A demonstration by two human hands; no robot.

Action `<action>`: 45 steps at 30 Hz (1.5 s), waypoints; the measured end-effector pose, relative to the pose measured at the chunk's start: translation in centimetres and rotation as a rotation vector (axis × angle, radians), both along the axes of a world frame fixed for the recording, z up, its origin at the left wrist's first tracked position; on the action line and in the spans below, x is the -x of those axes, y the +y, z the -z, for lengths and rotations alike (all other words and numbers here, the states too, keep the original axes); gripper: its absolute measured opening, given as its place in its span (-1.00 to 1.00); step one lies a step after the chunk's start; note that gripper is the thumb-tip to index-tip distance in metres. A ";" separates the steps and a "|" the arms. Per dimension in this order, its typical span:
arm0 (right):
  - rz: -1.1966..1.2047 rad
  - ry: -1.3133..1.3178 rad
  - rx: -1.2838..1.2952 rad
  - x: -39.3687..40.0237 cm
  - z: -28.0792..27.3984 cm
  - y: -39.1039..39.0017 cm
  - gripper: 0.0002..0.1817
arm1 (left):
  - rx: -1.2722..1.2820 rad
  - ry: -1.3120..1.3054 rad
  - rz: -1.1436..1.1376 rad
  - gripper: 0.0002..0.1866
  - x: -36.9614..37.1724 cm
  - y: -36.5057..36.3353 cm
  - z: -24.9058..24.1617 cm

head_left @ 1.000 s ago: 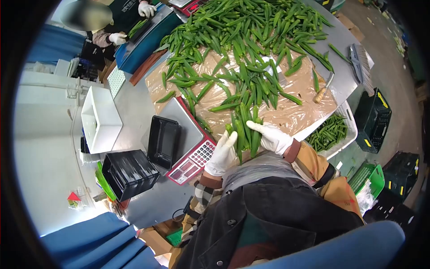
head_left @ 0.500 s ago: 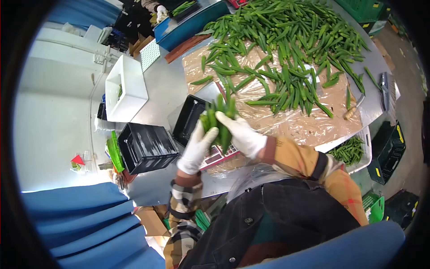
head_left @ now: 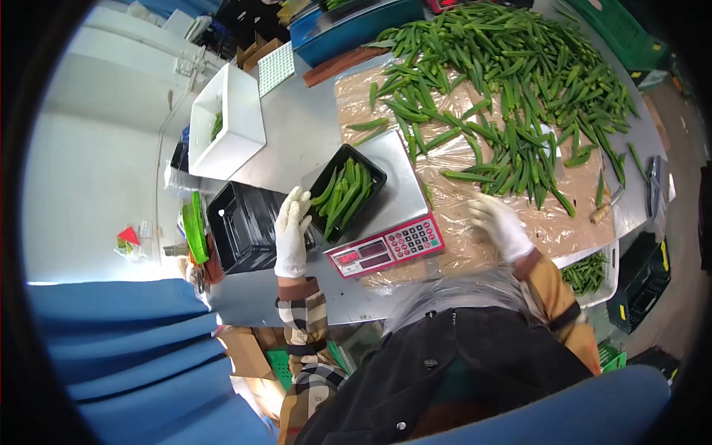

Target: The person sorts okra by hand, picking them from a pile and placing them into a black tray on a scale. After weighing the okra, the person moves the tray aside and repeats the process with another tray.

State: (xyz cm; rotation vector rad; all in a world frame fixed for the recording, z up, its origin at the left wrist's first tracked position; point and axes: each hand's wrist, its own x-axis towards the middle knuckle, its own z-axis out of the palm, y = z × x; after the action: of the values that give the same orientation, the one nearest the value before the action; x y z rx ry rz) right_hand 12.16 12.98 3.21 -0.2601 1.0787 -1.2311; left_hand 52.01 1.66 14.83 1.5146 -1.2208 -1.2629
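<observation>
A black tray (head_left: 358,158) holding several okra pods (head_left: 343,194) sits on the metal pan of a red-edged digital scale (head_left: 397,246). Beside the tray's left edge is my gloved left hand (head_left: 292,231), fingers stretched upward and holding nothing. My right hand (head_left: 501,227), also in a white glove, hovers over the plastic-covered cardboard (head_left: 463,215) right of the scale, its fingers loosely extended with no okra in them. Beyond it spreads a large okra pile (head_left: 512,74).
Stacked black trays (head_left: 248,230) stand left of my left hand. A white bin (head_left: 241,130) with some okra is behind them. At the back is a blue container (head_left: 356,33). A knife-like tool with a wooden handle (head_left: 599,215) lies at right, above a white basket (head_left: 612,274) of okra.
The okra bunch I held in both hands now lies in the black tray on the scale. My hands have parted, left to the tray's side, right out over the cardboard.
</observation>
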 end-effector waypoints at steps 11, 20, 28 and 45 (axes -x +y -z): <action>0.044 0.665 -0.307 5.6 10.1 9.1 -0.77 | 0.185 0.082 -0.508 -0.56 -4.0 5.7 6.2; 0.075 0.709 -0.268 5.2 10.2 8.6 -0.84 | 0.471 -0.127 -0.603 -0.53 1.4 2.5 11.5; 0.079 0.707 -0.271 5.1 9.6 8.6 -0.84 | 0.530 -0.472 -0.166 -0.39 4.0 -0.8 9.2; 0.137 0.765 -0.396 4.2 9.2 7.9 -0.89 | 0.063 -0.047 -0.177 -0.82 -3.3 -19.1 15.4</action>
State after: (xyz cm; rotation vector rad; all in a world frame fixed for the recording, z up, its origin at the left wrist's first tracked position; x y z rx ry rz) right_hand 7.97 20.85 -5.97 -0.3663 1.9987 -1.0179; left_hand 55.29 -17.40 -0.60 1.5766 -1.1193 -1.0692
